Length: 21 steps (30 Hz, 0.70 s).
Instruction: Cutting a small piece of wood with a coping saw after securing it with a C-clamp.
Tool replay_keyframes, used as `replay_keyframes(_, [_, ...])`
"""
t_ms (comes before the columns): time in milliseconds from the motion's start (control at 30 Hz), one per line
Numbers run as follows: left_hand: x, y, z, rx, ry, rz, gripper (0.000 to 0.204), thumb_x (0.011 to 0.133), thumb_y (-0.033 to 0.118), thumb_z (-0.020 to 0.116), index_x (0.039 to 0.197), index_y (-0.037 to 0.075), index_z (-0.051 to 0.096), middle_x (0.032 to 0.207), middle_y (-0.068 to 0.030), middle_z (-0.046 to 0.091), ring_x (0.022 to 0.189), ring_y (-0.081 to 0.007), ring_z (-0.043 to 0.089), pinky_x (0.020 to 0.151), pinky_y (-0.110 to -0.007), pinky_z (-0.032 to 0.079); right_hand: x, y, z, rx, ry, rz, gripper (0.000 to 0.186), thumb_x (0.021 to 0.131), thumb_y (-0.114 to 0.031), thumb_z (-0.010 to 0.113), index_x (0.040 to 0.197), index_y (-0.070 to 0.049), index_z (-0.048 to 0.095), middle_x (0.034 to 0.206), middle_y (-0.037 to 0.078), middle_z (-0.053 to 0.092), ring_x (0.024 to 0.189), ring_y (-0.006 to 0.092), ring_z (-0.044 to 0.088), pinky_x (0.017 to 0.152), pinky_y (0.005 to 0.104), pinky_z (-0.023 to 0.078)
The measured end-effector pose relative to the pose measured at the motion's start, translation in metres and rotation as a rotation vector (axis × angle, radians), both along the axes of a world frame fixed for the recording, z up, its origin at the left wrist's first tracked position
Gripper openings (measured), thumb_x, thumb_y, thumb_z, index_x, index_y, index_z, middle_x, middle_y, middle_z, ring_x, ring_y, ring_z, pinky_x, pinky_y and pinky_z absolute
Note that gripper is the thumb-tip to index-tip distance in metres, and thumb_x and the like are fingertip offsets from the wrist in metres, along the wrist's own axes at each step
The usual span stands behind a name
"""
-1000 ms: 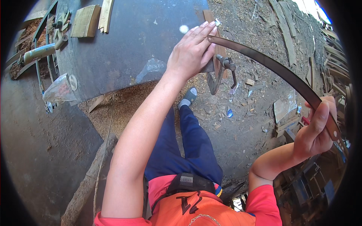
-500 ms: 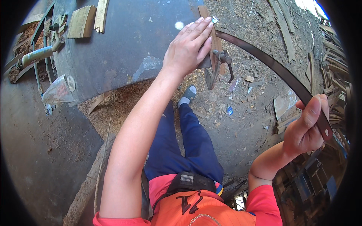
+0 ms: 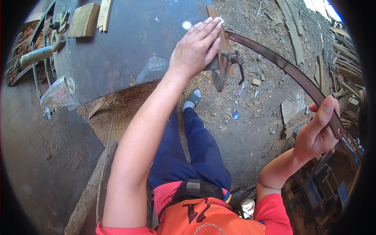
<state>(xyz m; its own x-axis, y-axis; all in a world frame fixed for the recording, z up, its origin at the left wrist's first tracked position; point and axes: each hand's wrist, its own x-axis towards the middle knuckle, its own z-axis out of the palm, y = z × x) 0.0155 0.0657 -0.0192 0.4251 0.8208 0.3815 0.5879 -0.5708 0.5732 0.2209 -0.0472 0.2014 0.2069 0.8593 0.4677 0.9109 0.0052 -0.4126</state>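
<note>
Pressing flat, fingers together and extended, left hand (image 3: 197, 49) on the right edge of a dark metal table (image 3: 129, 47), palm down over a narrow wooden strip (image 3: 223, 43) that runs along that edge. Gripping nothing there; simply laid open against the surface. Curled around the far end of one long, dark, curved metal band (image 3: 282, 64), right hand (image 3: 319, 131), fingers wrapped over the band and thumb beneath, off the table altogether and out over the dirt ground (image 3: 254, 129). Arching from the table's right edge, just beside the left fingertips, down and away to the right hand: that single band, bowed along its whole length.

Counted: two hands, one band, one wooden strip under the left palm, one metal clamp (image 3: 229, 68) with a screw handle hanging off the table's right edge just below the left hand. Two pale wooden blocks (image 3: 84, 19) near the table's far left corner. One crumpled clear plastic bag (image 3: 56, 94) at the table's left edge, beside what looks like a round tin lid, though too small to be sure. One green-framed tool (image 3: 37, 56) lying past the left edge.

Below the table: sawdust heaped against its near edge, one grey shoe (image 3: 192, 100) and blue trouser legs between the arms. Scattered wood scraps and planks across the ground to the right, stacked thicker beyond the right hand.
</note>
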Motion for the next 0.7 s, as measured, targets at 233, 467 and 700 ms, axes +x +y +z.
replay_keyframes(233, [-0.001, 0.0, 0.0, 0.003, -0.008, 0.0, 0.042, 0.106, 0.024, 0.064, 0.147, 0.013, 0.065, 0.153, -0.0075, 0.062, 0.143, -0.0262, 0.057, 0.122, -0.043, 0.045, 0.009, -0.007, -0.005, -0.048, 0.08, -0.205, 0.049, 0.114, -0.025, 0.057, 0.075, 0.003, 0.067, 0.07, 0.003, 0.061, 0.065, 0.0087, 0.05, 0.063, 0.0275, 0.037])
replay_keyframes(467, [0.0, 0.001, -0.001, 0.008, 0.006, -0.01, 0.043, 0.106, 0.023, 0.065, 0.147, 0.012, 0.065, 0.154, -0.0074, 0.061, 0.144, -0.0261, 0.057, 0.122, -0.043, 0.045, 0.013, -0.009, -0.009, 0.03, 0.097, -0.127, 0.042, 0.113, -0.03, 0.058, 0.086, 0.0, 0.071, 0.072, -0.002, 0.062, 0.064, 0.0033, 0.047, 0.058, 0.0229, 0.032])
replay_keyframes(700, [0.001, 0.001, -0.001, 0.011, -0.009, -0.008, 0.044, 0.105, 0.022, 0.066, 0.147, 0.012, 0.065, 0.154, -0.0076, 0.061, 0.143, -0.0266, 0.057, 0.121, -0.043, 0.045, -0.007, -0.005, -0.001, 0.038, 0.077, 0.217, 0.042, 0.11, -0.017, 0.055, 0.072, 0.001, 0.057, 0.064, 0.009, 0.059, 0.055, 0.0158, 0.048, 0.054, 0.0316, 0.034])
